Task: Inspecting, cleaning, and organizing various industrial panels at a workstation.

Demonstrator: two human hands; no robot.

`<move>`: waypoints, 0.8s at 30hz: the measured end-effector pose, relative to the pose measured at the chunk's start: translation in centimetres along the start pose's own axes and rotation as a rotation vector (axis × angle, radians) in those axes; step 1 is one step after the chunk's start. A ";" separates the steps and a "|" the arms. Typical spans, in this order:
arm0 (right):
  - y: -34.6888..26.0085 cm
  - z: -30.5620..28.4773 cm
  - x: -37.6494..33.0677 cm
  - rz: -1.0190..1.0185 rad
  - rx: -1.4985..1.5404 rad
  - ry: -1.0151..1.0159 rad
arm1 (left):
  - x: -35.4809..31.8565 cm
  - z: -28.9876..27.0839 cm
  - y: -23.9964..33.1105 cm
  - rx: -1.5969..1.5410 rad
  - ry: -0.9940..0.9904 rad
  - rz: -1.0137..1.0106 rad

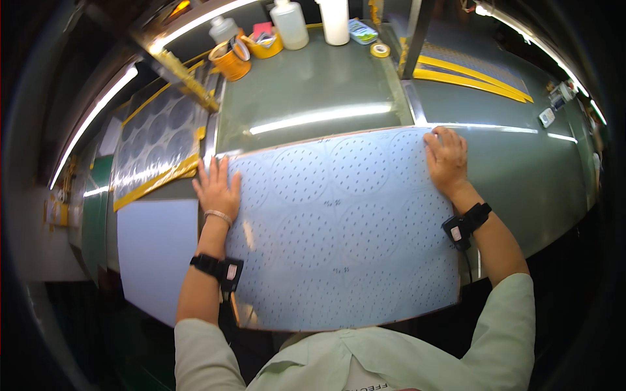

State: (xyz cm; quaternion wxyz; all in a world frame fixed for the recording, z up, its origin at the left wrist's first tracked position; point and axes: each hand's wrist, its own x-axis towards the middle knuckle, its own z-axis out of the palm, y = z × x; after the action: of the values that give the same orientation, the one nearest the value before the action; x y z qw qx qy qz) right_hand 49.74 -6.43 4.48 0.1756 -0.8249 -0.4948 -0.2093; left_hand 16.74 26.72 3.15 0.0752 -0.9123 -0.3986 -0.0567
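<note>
1 dot-patterned sheet [336, 228] may skew from uneven pressure: 10-o'clock left hand [219, 190] splayed, 2-o'clock right hand [447, 158] curled, grip unclear.

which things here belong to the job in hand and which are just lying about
In hand:
- dotted sheet
- left hand, on its left edge
- right hand, at its far right corner

Apparently lying about:
- white bottle
- cloudy bottle
- tape roll
</note>
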 end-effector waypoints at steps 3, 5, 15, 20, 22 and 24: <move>0.3 -2.0 -2.5 -0.051 0.158 -0.095 | -0.5 0.5 -0.5 0.047 -0.038 -0.006; 0.1 -5.2 -5.2 -0.085 0.267 -0.226 | -3.0 -0.4 -0.7 0.001 -0.067 0.016; -5.1 -16.7 -24.0 -0.004 0.117 -0.408 | -30.1 -7.7 -2.0 -0.172 -0.153 0.090; -4.6 -16.1 -23.3 0.013 0.119 -0.193 | -33.9 -6.9 -3.6 -0.369 0.132 -0.036; -4.9 -16.5 -22.9 0.036 0.118 -0.084 | -33.8 -6.0 -3.8 -1.219 -0.155 -0.758; -4.2 -16.0 -24.2 0.679 0.477 -0.249 | -33.0 -5.5 -3.6 -1.535 -0.269 -0.959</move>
State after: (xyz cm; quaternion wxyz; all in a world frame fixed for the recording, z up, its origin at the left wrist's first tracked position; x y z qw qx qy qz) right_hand 32.96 -30.50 5.86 0.3592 -0.8962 -0.2472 0.0817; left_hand -8.42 4.42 3.47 -0.6307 -0.4475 -0.5929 -0.2245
